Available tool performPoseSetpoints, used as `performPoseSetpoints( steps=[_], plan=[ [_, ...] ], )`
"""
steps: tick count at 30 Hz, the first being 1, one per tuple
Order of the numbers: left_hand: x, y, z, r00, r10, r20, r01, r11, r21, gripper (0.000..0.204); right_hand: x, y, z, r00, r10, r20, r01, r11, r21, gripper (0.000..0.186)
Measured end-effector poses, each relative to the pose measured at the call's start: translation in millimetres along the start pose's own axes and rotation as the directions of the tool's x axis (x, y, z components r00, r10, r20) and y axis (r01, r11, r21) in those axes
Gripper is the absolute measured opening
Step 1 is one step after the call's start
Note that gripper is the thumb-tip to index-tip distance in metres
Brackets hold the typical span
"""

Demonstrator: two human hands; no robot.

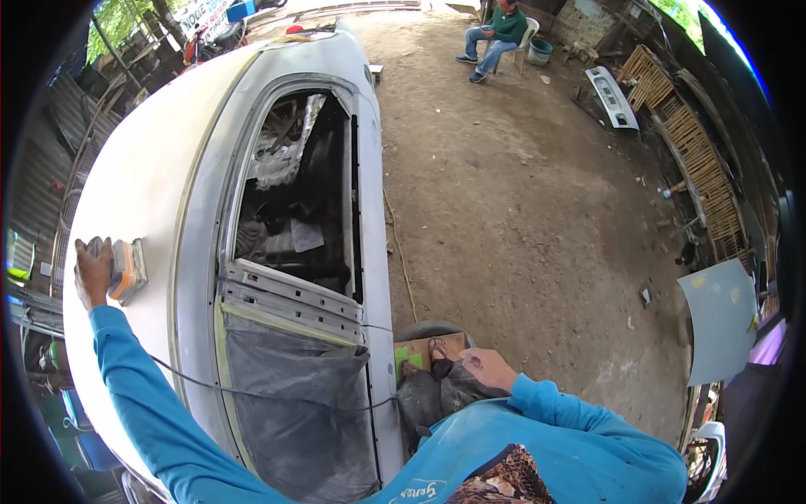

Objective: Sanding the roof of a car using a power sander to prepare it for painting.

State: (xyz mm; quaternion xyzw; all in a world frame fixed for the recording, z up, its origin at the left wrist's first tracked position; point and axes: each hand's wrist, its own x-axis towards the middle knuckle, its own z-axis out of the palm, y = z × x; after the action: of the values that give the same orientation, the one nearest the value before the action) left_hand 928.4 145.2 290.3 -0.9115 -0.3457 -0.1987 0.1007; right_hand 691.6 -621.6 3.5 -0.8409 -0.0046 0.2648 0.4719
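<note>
My left hand (92, 275) is closed on an orange and grey power sander (126, 270), which rests on the pale, dull roof (138, 185) of a car body. From its side a dark cord (252, 391) runs across the car toward my body. My right hand (489, 370) hovers over my knee with its fingers curled, and nothing shows in it. Beside me the car's side has a window opening (294, 202) without glass. Dark plastic sheeting (294, 428), edged with pale tape (221, 361), covers another opening nearer to me.
My feet stand on a brown board (454, 343) beside the car. A seated person (501, 38) is at the far end of the dirt ground (504, 185). Along the right side are a bumper (611, 98), bamboo slats (701, 160) and a grey panel (719, 323).
</note>
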Motion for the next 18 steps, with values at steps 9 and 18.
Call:
performPoseSetpoints(
  steps=[9, 18],
  plan=[
    [17, -15, 17, 0.999, 0.033, 0.017, -0.029, 0.985, -0.167, 0.079, 6, 9, 2, 0.998, 0.041, -0.056, -0.043, 0.998, -0.039, 0.028],
    [7, -19, -13, 0.941, -0.211, 0.265, 0.287, 0.912, -0.294, 0.075, 10, 4, -11, 0.997, 0.069, 0.015, -0.07, 0.994, 0.089, 0.033]
  ],
)
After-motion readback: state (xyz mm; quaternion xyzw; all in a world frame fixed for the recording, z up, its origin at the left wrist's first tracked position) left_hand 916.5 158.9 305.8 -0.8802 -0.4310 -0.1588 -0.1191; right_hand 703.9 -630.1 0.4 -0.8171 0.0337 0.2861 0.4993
